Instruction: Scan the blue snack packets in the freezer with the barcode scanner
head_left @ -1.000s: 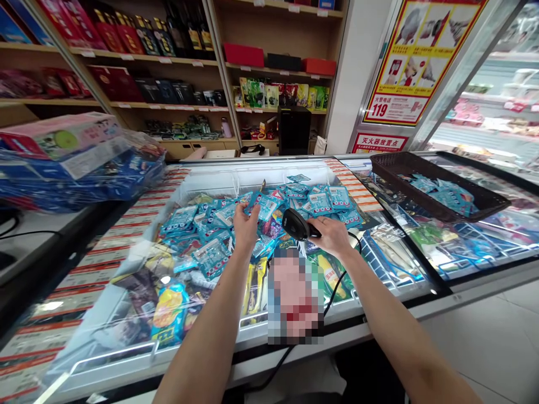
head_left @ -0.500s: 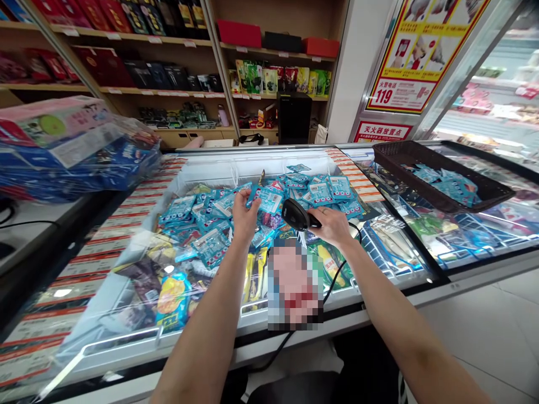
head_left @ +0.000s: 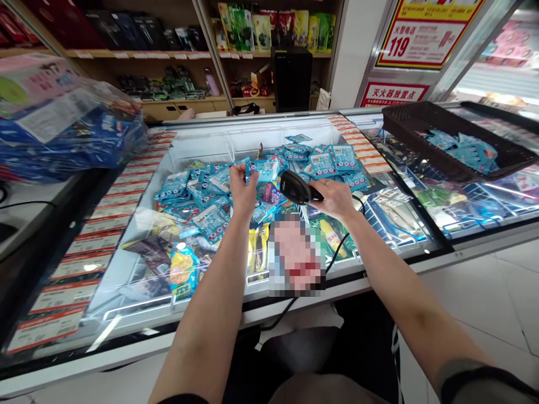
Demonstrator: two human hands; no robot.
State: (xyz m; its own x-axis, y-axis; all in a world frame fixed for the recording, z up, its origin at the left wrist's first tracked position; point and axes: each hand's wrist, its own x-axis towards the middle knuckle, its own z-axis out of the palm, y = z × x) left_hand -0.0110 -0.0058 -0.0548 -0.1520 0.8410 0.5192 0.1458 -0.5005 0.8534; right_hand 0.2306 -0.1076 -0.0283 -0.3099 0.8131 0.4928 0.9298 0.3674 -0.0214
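Observation:
Between the thumb and fingers of my left hand (head_left: 244,191) is a small blue packet (head_left: 264,169), its printed side with a label facing me. My right hand (head_left: 334,197) grips the handle of a black barcode scanner (head_left: 295,188), whose head points left toward the packet, a short gap apart. From the scanner a black cable (head_left: 338,251) runs down over the freezer's front edge. Many similar blue packets (head_left: 213,221) lie heaped beneath and behind my hands on the glass-topped chest freezer (head_left: 202,137). A blurred-out item (head_left: 297,255) lies in front of the scanner.
A brown basket (head_left: 398,120) with more blue packets stands at the right. Plastic-wrapped boxes (head_left: 67,123) are stacked at the left. Price-tag strips (head_left: 105,216) line the freezer. Shelves with bagged goods (head_left: 261,33) and a black box-like unit (head_left: 292,78) are behind.
The view has tilted downward, so the scene sits higher. My left hand still holds the packet and my right hand the scanner, with little change between them.

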